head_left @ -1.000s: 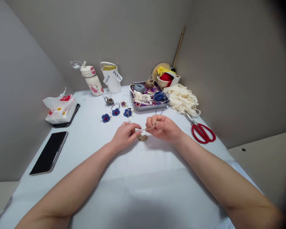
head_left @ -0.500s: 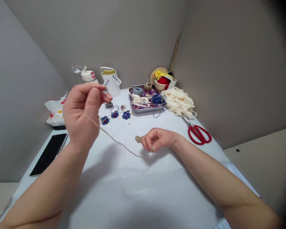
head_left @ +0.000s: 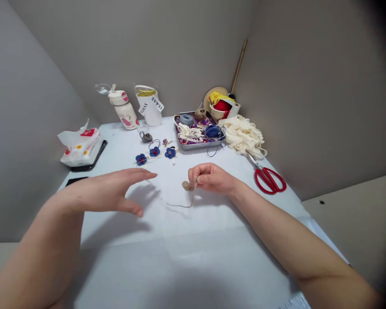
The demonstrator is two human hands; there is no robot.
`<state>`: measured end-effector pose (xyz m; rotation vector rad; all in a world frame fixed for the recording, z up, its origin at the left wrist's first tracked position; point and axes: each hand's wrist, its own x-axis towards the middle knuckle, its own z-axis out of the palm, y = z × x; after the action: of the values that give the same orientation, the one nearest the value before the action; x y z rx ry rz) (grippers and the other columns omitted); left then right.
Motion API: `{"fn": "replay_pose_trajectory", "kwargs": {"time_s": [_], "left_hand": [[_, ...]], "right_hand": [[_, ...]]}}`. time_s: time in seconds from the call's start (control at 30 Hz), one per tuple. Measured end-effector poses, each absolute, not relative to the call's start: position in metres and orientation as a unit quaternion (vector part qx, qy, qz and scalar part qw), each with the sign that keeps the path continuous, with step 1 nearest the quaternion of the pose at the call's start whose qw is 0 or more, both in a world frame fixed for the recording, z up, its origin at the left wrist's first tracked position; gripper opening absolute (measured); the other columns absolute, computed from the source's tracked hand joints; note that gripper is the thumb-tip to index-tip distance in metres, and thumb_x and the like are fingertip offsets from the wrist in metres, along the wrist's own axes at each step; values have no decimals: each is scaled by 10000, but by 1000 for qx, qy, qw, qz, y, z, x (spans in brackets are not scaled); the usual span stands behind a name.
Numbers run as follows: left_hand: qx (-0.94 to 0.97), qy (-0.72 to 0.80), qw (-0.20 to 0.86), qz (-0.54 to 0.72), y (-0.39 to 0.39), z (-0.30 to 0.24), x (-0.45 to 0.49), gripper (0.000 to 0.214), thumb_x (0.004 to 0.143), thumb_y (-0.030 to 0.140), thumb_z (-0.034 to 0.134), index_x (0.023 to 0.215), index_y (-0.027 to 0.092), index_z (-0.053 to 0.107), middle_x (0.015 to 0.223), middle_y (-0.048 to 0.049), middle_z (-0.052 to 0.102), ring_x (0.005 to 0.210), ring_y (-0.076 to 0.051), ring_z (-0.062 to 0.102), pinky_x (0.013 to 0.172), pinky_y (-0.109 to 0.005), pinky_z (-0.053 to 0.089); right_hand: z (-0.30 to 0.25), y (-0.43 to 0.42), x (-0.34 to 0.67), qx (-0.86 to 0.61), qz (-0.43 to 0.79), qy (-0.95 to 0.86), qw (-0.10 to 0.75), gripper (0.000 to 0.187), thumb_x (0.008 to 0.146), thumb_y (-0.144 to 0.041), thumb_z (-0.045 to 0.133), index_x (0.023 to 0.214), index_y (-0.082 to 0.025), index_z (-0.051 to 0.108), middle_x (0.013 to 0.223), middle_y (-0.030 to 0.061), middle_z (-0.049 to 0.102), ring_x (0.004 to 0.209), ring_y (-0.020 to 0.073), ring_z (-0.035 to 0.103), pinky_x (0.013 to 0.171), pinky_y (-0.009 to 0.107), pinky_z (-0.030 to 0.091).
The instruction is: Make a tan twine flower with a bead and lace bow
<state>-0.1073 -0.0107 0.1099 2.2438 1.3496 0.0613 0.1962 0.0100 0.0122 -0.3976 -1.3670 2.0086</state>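
The right hand (head_left: 212,178) rests near the middle of the tabletop (head_left: 193,257), its fingers (head_left: 201,171) curled and pressed together, pinching brown twine (head_left: 180,205) just above a small wound coil of twine (head_left: 186,185). The coil sits at the hand's left side, close against the fingertips. From the pinch, the twine drops briefly toward the person, then bends and trails left across the tabletop in a shallow curve. It grows faint as it nears the left hand (head_left: 103,191), so I cannot tell whether its far end touches that hand. The left hand hovers palm down, well apart from the right, with straight, nearly closed fingers pointing right and the thumb spread below them; it holds nothing that can be seen. Beyond the hands lie three blue flowers (head_left: 154,151) and a metal tray (head_left: 193,147) heaped with yarn and ribbon. A bundle of cream ribbon (head_left: 242,136) sits beside the tray, with red-handled scissors (head_left: 268,180) just below it, to the right of the right hand.
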Motion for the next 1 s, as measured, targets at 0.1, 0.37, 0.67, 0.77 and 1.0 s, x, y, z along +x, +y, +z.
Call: {"fn": "replay_pose_trajectory", "kwargs": {"time_s": [0.1, 0.37, 0.67, 0.77, 1.0], "left_hand": [[766, 478, 387, 188, -3, 108, -70, 595, 708, 515, 761, 1242, 279, 645, 1286, -89, 650, 1184, -285, 596, 992, -380, 461], [374, 412, 731, 395, 11, 26, 21, 445, 845, 555, 629, 975, 130, 624, 897, -81, 658, 739, -136, 650, 715, -270, 545], [379, 400, 757, 352, 1, 15, 12, 315, 811, 408, 728, 824, 128, 585, 649, 6, 586, 472, -30, 464, 462, -145, 375], [330, 386, 791, 342, 5, 18, 9, 167, 838, 240, 705, 879, 112, 607, 758, -38, 632, 614, -75, 608, 600, -180, 509], [352, 381, 791, 325, 13, 23, 3, 110, 826, 219, 686, 847, 133, 622, 653, 33, 520, 414, 8, 305, 373, -126, 197]], "right_hand": [[9, 11, 192, -224, 730, -517, 387, 217, 722, -352, 788, 739, -173, 667, 699, -17, 572, 641, 109, 502, 668, 290, 407], [14, 6, 183, -410, 513, -608, 446, 215, 766, -380, 720, 752, -174, 662, 743, 11, 635, 676, 136, 555, 660, 294, 431], [7, 10, 182, -470, 460, -608, 446, 186, 769, -340, 696, 767, -157, 662, 747, 22, 649, 685, 135, 558, 654, 280, 435], [5, 11, 183, -473, 456, -601, 455, 189, 761, -339, 710, 771, -156, 667, 755, 25, 652, 685, 136, 558, 656, 284, 435], [3, 11, 184, -475, 444, -604, 461, 194, 765, -359, 721, 771, -172, 670, 743, 10, 643, 668, 129, 543, 641, 278, 410]]}}
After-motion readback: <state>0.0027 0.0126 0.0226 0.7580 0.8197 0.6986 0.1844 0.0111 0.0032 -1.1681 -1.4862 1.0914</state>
